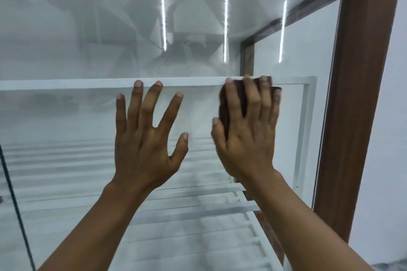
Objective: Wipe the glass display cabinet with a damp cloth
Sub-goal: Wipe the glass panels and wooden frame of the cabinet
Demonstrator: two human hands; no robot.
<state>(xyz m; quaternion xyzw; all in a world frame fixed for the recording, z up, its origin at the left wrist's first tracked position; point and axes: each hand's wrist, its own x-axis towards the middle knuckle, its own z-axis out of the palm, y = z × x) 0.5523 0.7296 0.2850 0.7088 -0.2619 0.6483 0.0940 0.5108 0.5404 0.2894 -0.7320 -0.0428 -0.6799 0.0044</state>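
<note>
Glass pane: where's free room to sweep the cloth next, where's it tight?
Free: the pane left of the left hand, and above both hands toward the top frame. Tight: the strip between the right hand on the cloth and the brown side frame.

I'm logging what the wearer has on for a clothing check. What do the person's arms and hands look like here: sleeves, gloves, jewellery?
Both forearms are bare up to the bottom edge of the picture: no sleeves show. The left hand and the right hand wear no gloves, and no rings, watch or bracelets show on the fingers or wrists. The fingernails are short and unpainted.
</note>
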